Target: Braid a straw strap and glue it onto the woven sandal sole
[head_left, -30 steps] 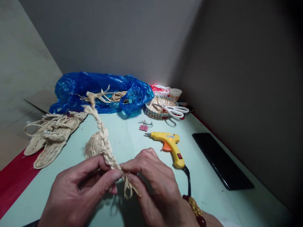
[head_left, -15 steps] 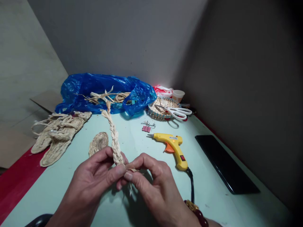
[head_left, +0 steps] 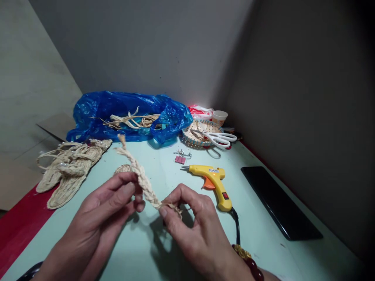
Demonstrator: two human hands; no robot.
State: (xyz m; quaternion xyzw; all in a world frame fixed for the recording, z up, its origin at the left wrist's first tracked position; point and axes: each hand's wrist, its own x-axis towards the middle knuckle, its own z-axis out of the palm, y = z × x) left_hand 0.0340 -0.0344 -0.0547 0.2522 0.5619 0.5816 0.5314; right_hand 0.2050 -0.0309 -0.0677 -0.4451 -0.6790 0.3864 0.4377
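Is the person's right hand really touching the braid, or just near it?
Touching. The head view shows it: the right hand pinches the near end of the pale braid between thumb and fingers.

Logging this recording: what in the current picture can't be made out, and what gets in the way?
Head view: lower part of the beige oval woven straw piece, hidden by the left hand.
Head view: pinched part of the pale braided straw strip, covered by the right hand.
Head view: lettering on the yellow plastic glue gun, too small.
Head view: dark curved object, cut off by the bottom edge.
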